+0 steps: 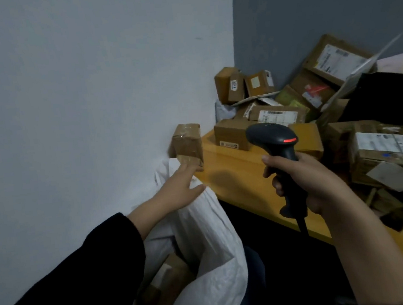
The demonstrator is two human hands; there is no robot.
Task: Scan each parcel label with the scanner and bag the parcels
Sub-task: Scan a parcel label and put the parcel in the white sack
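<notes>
A small taped brown parcel [188, 145] stands tilted at the left end of the wooden table [234, 173], right above the mouth of a white sack [212, 244]. My left hand [181, 187] reaches out with straight fingers, its fingertips at the parcel's lower edge and its thumb over the sack's rim. My right hand [304, 179] grips the handle of a black barcode scanner [274, 140], whose red light is on, its head pointing toward the parcel pile. Inside the sack lie brown parcels [168, 281].
Several labelled cardboard parcels [278, 115] are heaped at the back right of the table against the grey wall. A larger labelled box [390, 156] sits at the right. A pale wall runs along the left. The scanner's cable hangs below the table edge.
</notes>
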